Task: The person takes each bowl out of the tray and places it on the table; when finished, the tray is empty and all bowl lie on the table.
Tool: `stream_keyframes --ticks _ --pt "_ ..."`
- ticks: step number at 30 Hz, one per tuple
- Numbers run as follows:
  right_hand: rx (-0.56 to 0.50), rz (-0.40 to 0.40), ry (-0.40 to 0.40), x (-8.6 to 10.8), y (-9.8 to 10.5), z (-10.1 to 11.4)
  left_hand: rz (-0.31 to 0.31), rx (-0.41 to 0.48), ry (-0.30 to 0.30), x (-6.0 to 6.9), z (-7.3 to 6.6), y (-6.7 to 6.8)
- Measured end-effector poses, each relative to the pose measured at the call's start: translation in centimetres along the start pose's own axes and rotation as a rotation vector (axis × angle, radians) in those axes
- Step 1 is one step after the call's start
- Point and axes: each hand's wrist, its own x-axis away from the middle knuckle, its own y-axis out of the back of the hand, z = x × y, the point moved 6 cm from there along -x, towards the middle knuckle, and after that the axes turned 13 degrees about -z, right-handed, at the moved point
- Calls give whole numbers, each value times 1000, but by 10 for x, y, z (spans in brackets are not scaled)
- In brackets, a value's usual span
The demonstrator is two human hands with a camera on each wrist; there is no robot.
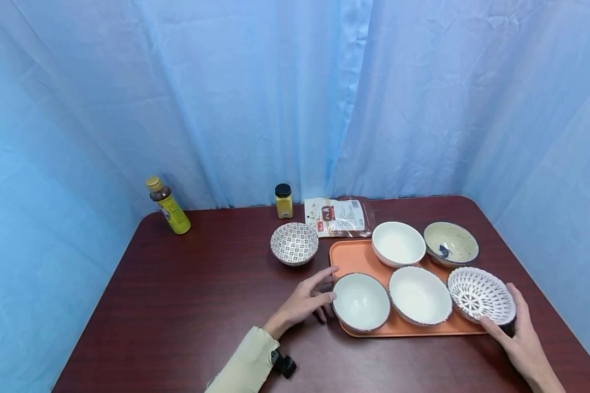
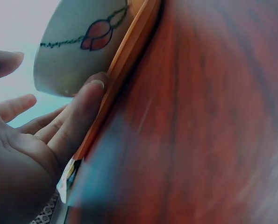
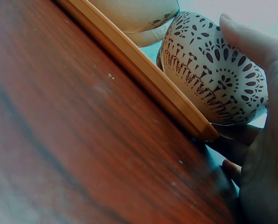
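Pale sleeve (image 1: 246, 357) slanting in over the dark counter (image 1: 187, 322), right hand (image 1: 523, 338) with thumb and fingers apart about the patterned bowl (image 1: 479, 295), left hand (image 1: 300, 300) loosely spread, fingers touching the orange tray (image 1: 351, 254) on the counter's right, white bowl (image 1: 398, 244) farther back.

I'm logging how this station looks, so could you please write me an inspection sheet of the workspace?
Surface: dark red-brown table; a few pale specks show in the right wrist view.
Job's things: orange tray bearing five bowls, which look empty.
Clutter: off the tray, a tile-patterned bowl, a yellow jar with a black lid, a packet and a bottle.
Hands: left hand at the tray's left edge, fingers extended; right hand against the petal-patterned bowl at the tray's right end, grip unclear.
Cables: nothing seen.
Surroundings: blue curtains behind and on both sides.
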Motion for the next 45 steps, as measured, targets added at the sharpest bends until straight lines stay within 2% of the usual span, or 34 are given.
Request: stream_keyframes --ticks 7,14,25,35,45 --pt "4 -4 0 0 0 0 77 68 13 3 2 -10" --pt "4 -8 10 0 0 0 117 96 20 5 4 -17" --pt "-11 -5 11 -1 1 2 95 145 38 3 10 -24" --pt "5 4 -5 -1 1 0 87 235 4 4 9 -26" --pt "7 4 -5 0 -1 -1 49 257 -11 5 10 -25"
